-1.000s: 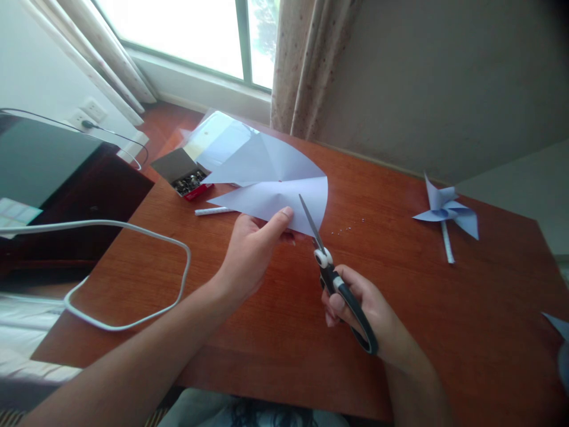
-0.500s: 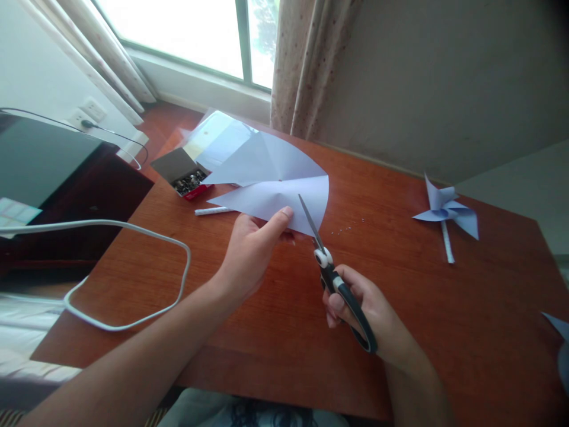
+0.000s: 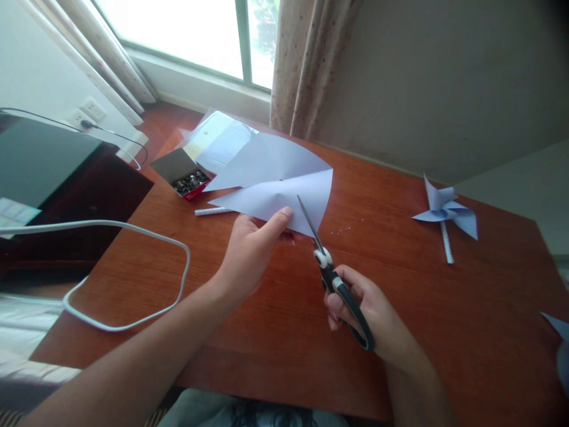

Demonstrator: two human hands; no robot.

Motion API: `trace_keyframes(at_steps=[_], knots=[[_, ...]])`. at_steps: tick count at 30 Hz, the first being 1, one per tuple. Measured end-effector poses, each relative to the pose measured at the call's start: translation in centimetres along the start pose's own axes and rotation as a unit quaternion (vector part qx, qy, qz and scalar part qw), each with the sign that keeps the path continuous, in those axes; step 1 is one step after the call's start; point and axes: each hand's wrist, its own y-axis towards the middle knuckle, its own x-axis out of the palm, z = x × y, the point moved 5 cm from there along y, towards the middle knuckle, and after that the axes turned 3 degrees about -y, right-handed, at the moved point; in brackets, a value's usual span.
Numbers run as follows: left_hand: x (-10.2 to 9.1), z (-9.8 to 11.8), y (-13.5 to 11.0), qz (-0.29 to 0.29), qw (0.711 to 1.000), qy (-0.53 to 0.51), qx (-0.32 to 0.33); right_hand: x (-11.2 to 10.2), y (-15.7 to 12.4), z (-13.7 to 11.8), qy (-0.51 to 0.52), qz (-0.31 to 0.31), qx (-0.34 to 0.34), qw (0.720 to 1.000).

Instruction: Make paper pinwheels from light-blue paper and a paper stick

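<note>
A sheet of pale paper [image 3: 284,154] with slits cut towards its middle is pinched at the near edge by my left hand [image 3: 255,249], thumb on top. The rest of those fingers are mostly hidden beneath it. My right hand [image 3: 355,305] grips black-and-white scissors [image 3: 324,259] by the handles. Their blades lie at the paper's near right corner, one of them showing over the paper; the lower blade is hidden. A white paper stick [image 3: 213,211] lies on the table, partly under the sheet.
An open box of metal pins [image 3: 192,181] stands left of the paper, before a clear plastic sleeve [image 3: 222,139]. A finished paper pinwheel [image 3: 444,210] lies on the wooden table [image 3: 427,308] to the right. A white cable [image 3: 189,267] loops over the left edge. Tiny bits [image 3: 348,228] are scattered near the scissors.
The far flaps of the paper have shifted slightly, with the right corner a little farther right and up. The scissors and both hands have barely moved.
</note>
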Motion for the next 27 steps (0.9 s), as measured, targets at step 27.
trace_keyframes(at_steps=[27], knots=[[0.22, 0.19, -0.12, -0.014, 1.0, 0.019, -0.002, 0.42, -0.11, -0.19, 0.03, -0.038, -0.031, 0.998]])
